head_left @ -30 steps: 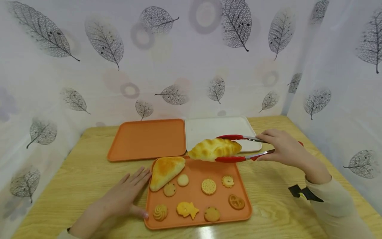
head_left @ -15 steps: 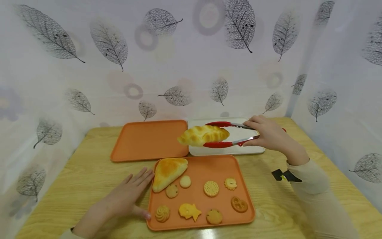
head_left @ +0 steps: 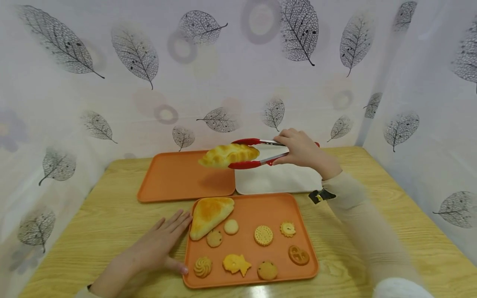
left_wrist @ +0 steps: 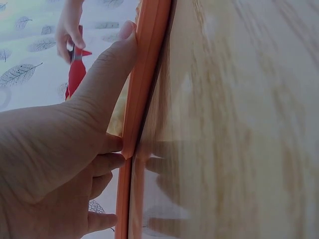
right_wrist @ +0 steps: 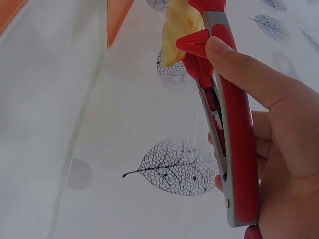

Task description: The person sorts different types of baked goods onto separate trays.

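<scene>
My right hand grips red-and-metal tongs, thumb on one arm and fingers round the other. Between the red tong tips is a long, ridged golden bread, raised over the right part of the back orange tray, where a shadow falls. My left hand lies at the left edge of the front orange tray. In the left wrist view its thumb rests along the rim, with the fingers straight. By the fingertips, on that tray, sits a triangular browned bread.
Several cookies share the front tray, among them a fish-shaped cookie, a pretzel-shaped one and a round dotted cracker. A white tray adjoins the back orange tray. Leaf-patterned curtains rise behind the wooden table.
My right hand has carried the tongs and the ridged bread left and away from me, from above the front tray past the white tray to over the back orange tray. The left hand stays put.
</scene>
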The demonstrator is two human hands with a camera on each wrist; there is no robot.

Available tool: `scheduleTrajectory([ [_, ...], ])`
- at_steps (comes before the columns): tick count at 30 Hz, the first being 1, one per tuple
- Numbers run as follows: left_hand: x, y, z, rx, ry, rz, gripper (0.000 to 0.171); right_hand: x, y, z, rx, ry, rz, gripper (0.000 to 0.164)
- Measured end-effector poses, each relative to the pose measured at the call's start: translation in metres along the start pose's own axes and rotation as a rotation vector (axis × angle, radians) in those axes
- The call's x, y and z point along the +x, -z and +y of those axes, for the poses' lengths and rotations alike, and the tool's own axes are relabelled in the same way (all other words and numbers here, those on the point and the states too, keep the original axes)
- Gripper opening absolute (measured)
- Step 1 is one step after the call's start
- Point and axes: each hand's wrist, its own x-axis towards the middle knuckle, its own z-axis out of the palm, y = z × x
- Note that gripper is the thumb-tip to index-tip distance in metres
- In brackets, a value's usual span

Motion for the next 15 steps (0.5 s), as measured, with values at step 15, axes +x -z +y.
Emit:
scheduleTrajectory([
  [15,-0.004,-0.002,0.006,0.0,-0.002,0.012,0.127,0.071,-0.059,-0.03,-0.081,0.003,-0.169,0.073],
])
